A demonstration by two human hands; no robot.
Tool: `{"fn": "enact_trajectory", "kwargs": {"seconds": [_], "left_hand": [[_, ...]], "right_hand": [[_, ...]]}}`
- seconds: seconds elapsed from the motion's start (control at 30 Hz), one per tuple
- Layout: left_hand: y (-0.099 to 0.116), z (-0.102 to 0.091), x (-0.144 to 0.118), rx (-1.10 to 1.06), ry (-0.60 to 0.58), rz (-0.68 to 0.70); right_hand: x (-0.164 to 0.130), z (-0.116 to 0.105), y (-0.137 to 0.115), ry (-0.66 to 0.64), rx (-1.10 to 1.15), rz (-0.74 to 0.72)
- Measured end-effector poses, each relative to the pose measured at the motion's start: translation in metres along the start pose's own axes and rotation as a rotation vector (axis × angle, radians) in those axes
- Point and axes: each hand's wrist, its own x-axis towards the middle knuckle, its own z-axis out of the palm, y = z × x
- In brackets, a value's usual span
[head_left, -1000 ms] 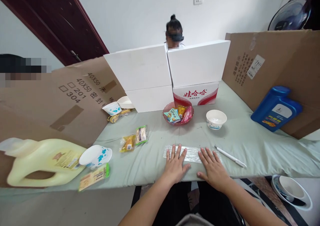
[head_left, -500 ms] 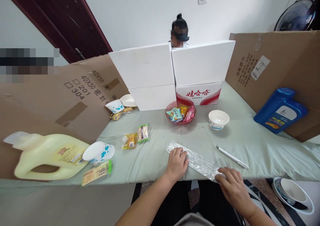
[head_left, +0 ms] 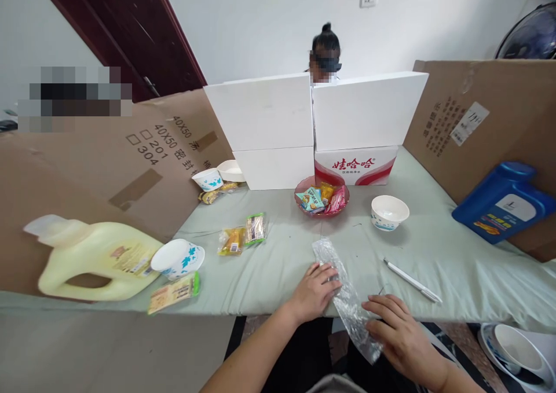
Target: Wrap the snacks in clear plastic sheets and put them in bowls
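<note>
A long, crinkled strip of clear plastic wrapper (head_left: 345, 292) lies slantwise across the near edge of the tabletop (head_left: 434, 254), its far end flat on the pale green cloth and its near end hanging off the edge toward the person's lap. The left hand (head_left: 313, 292) presses down on the strip's upper half with fingers spread and flat, so its grip is open, pinning rather than clasping. The right hand (head_left: 397, 335) curls at the strip's lower end below the table edge; its grip looks closed on the wrapper, fingers bent round the film.

The strip looks very light, thin and limp, with no stiffness of its own: it sags where nothing supports it and creases wherever it is pressed. The shiny surface is probably slippery against both skin and cloth, so a flat palm holds it better than a fingertip. It could tear or stretch if pulled hard. The sound places to hold it seem to be the two ends, pinched between thumb and fingers, keeping it gently taut.

A white pen (head_left: 412, 280) lies just to the right of it, and a red bowl of snacks (head_left: 322, 199) sits farther back
</note>
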Motion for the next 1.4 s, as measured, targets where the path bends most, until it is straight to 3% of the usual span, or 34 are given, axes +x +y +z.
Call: {"fn": "enact_trajectory", "kwargs": {"seconds": [0.1, 0.23, 0.33, 0.47, 0.73, 0.9, 0.97, 1.13, 1.3, 1.4], "left_hand": [[0.0, -0.002, -0.001, -0.05, -0.07, 0.033], [0.001, -0.005, 0.0, -0.065, -0.108, 0.012], [0.001, -0.006, 0.001, -0.084, -0.103, 0.005], [0.0, -0.006, 0.002, -0.075, -0.078, 0.003], [-0.001, -0.002, -0.001, -0.106, -0.049, 0.025], [-0.004, -0.007, 0.002, -0.266, 0.33, -0.116], [-0.007, -0.011, 0.011, -0.263, 0.396, -0.16], [-0.02, -0.009, 0.036, -0.083, 0.246, -0.189], [-0.023, -0.001, 0.037, 0.012, 0.163, -0.215], [-0.022, -0.001, 0.035, 0.016, 0.112, -0.209]], "right_hand": [[0.032, -0.01, -0.005, 0.038, 0.214, 0.087], [0.09, 0.002, 0.012, -0.019, 0.464, 0.41], [0.131, 0.027, 0.032, -0.11, 0.375, 0.623], [0.159, 0.055, 0.044, -0.136, 0.235, 0.706], [0.16, 0.076, 0.032, -0.174, 0.02, 0.763], [0.159, 0.079, 0.029, -0.189, -0.043, 0.75], [0.159, 0.08, 0.026, -0.192, -0.064, 0.738], [0.161, 0.074, 0.028, -0.211, -0.11, 0.705], [0.163, 0.046, 0.05, -0.185, -0.2, 0.713], [0.154, 0.035, 0.048, -0.157, -0.208, 0.589]]}}
